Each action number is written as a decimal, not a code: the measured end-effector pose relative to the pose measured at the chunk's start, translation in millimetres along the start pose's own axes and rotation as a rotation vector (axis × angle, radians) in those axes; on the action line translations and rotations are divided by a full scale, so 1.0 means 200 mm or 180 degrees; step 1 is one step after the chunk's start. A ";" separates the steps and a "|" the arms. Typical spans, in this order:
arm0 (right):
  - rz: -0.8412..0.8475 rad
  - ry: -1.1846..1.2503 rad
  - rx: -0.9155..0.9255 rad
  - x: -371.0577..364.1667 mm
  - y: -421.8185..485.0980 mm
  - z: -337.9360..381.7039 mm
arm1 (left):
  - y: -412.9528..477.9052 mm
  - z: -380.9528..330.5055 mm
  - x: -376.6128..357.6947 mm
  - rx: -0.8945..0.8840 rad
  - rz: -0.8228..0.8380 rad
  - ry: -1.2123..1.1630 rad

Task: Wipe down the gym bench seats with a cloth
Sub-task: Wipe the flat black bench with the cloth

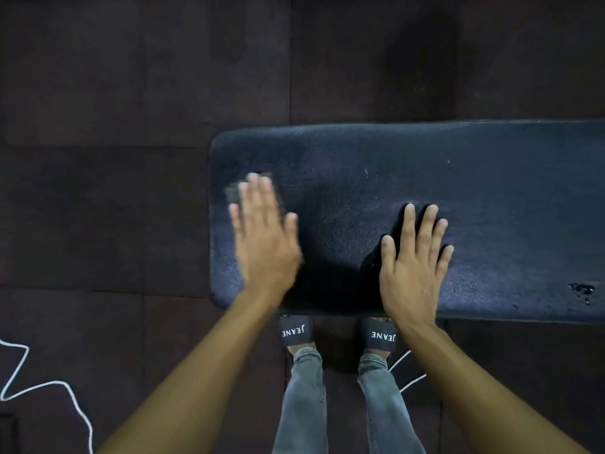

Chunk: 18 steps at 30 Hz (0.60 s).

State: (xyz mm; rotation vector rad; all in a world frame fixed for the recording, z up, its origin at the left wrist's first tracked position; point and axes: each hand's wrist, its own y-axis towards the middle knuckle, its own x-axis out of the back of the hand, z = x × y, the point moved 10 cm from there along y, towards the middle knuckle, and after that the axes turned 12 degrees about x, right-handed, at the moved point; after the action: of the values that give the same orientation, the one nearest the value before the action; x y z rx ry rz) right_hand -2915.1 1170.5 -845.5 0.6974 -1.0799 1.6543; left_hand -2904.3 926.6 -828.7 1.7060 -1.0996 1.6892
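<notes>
Navy bench seat, one; left hand, right hand flat (two); one cloth.

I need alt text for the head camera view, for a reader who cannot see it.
Seen from above, a person's left hand, blurred, presses a small grey cloth flat on the left end of a dark blue padded gym bench; the right hand rests flat on the bench, fingers spread.

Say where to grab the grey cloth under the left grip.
Pinch the grey cloth by the corner poking out beside the left grip, coming in from the bench seat's short end. The rest lies flat, pressed under the fingers. The view is blurred, so this is tentative.
</notes>
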 end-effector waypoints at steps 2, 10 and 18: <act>-0.0007 -0.0046 -0.0014 0.00 0.01 0.00 | 0.17 0.13 0.04 0.0286 0.0004 -0.0028; 0.0057 -0.0167 0.0020 0.00 0.00 0.00 | 0.37 -0.32 0.04 0.0218 -0.0199 0.0084; -0.0224 -0.0214 0.0321 0.15 0.04 -0.03 | 0.00 -0.18 -0.02 -0.0305 0.0133 -0.0014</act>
State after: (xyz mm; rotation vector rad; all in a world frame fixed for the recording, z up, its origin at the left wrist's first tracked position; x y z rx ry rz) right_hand -2931.4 1187.4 -825.1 0.8527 -1.0131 1.6436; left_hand -2924.6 957.5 -828.7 1.6387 -1.2063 1.6314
